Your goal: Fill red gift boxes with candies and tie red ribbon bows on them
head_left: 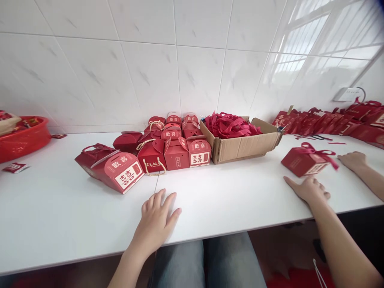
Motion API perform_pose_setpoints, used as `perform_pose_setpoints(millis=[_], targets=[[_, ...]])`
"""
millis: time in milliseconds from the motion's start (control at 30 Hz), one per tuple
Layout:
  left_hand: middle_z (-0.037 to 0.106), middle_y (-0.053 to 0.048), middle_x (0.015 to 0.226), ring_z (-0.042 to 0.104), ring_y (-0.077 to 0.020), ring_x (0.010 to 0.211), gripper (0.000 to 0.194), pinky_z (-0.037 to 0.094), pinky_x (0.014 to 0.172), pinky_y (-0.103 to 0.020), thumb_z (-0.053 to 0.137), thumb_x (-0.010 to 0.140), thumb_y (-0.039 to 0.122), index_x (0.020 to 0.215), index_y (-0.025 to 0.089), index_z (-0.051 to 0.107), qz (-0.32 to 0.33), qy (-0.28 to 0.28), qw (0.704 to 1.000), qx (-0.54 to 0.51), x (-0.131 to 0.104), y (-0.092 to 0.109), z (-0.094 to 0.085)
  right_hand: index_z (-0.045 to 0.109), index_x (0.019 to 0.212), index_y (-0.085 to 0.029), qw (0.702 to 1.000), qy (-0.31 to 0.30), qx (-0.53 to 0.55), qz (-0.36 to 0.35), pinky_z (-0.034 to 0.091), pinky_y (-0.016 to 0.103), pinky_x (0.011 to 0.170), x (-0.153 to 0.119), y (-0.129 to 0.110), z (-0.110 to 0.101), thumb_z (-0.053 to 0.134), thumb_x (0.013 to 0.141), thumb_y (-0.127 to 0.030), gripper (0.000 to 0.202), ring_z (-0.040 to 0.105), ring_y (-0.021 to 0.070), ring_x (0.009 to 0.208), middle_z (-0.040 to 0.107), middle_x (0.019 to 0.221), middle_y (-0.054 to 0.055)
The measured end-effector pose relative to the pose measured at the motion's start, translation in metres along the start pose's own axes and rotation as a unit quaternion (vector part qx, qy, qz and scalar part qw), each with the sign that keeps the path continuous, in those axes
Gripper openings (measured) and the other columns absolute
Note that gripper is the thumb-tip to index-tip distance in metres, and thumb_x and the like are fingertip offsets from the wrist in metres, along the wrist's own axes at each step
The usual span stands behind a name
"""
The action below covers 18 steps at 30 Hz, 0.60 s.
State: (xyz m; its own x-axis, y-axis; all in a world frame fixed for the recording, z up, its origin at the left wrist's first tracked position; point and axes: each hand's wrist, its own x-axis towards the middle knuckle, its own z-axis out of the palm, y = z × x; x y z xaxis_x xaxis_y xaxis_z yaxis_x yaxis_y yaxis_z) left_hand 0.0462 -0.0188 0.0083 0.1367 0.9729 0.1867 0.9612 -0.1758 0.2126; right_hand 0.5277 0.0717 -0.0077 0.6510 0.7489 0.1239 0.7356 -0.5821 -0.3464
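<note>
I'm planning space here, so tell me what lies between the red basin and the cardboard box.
In the head view: a small red packet near the basin, bare white table, then red gift boxes beside the cardboard box.

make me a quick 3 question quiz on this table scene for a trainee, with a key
1. True or false: the wearer's left hand is holding something.
2. Multiple choice: as seen in the picture, where is the cardboard carton relative to the clustered red boxes? a) to their left b) to their right c) on top of them
3. Short answer: which of the wearer's hands is nearer the bow-topped red box?

Key: 1. False, it is empty. 2. b. 3. The right hand.
</note>
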Motion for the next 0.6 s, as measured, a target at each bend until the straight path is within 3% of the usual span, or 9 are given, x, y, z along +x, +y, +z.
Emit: perform_pose_setpoints(millis=[100,233,333,400,467,533,600], targets=[[0.045,-0.016,0.135,0.038,-0.0331,0.128,0.044,0.034,0.099,-0.054,0.037,0.090,0.045,0.125,0.024,0.053,-0.003,0.000,1.000,0.003,0.001,-0.001,0.001,0.035,0.138,-0.002,0.998,-0.038,-0.051,0.023,0.022,0.062,0.104,0.011,0.004,0.007,0.031,0.078,-0.069,0.090,0.028,0.0433,0.133,0.037,0.142,0.026],[0.047,-0.014,0.133,0.041,-0.0335,0.126,0.041,0.035,0.097,-0.054,0.040,0.089,0.045,0.122,0.026,0.054,0.005,0.014,1.000,-0.007,0.004,-0.004,0.005,0.033,0.140,0.000,0.996,-0.056,-0.070,0.007,0.019,0.059,0.107,0.005,0.003,0.012,0.023,0.081,-0.070,0.093,0.023,0.0403,0.136,0.030,0.149,0.022],[0.051,-0.015,0.126,0.045,-0.0318,0.121,0.042,0.037,0.098,-0.051,0.046,0.086,0.045,0.121,0.022,0.050,0.007,0.108,0.993,-0.051,0.005,-0.010,0.005,0.033,0.141,-0.001,0.995,-0.060,-0.076,0.009,0.018,0.059,0.108,0.003,0.003,0.009,0.020,0.082,-0.070,0.092,0.022,0.0401,0.137,0.029,0.150,0.020],[0.055,-0.015,0.118,0.050,-0.0307,0.116,0.047,0.037,0.100,-0.049,0.050,0.083,0.045,0.122,0.019,0.045,-0.046,0.228,0.970,-0.075,0.005,-0.019,-0.002,0.033,0.141,-0.001,0.995,-0.066,-0.079,0.010,0.019,0.058,0.108,0.003,0.003,0.007,0.020,0.082,-0.069,0.091,0.022,0.0398,0.137,0.029,0.150,0.020],[0.054,-0.016,0.117,0.048,-0.0336,0.117,0.058,0.032,0.103,-0.053,0.055,0.079,0.048,0.125,0.016,0.041,-0.148,0.326,0.932,-0.058,0.005,-0.033,-0.016,0.034,0.141,-0.002,0.994,-0.072,-0.081,0.011,0.019,0.058,0.108,0.004,0.004,0.007,0.020,0.082,-0.070,0.091,0.022,0.0397,0.137,0.029,0.150,0.020],[0.040,-0.021,0.133,0.030,-0.0397,0.131,0.078,0.023,0.106,-0.058,0.061,0.072,0.053,0.133,0.014,0.034,-0.222,0.361,0.905,-0.029,0.007,-0.052,-0.034,0.035,0.140,-0.002,0.994,-0.073,-0.080,0.008,0.019,0.058,0.108,0.004,0.004,0.007,0.020,0.082,-0.070,0.091,0.022,0.0399,0.137,0.029,0.149,0.021],[0.021,-0.023,0.144,0.018,-0.0422,0.135,0.102,0.022,0.106,-0.059,0.068,0.060,0.057,0.140,0.013,0.023,-0.281,0.378,0.882,-0.034,0.013,-0.074,-0.052,0.035,0.140,-0.003,0.995,-0.071,-0.074,0.003,0.019,0.059,0.108,0.005,0.005,0.009,0.020,0.081,-0.071,0.091,0.021,0.0407,0.137,0.029,0.148,0.022]])
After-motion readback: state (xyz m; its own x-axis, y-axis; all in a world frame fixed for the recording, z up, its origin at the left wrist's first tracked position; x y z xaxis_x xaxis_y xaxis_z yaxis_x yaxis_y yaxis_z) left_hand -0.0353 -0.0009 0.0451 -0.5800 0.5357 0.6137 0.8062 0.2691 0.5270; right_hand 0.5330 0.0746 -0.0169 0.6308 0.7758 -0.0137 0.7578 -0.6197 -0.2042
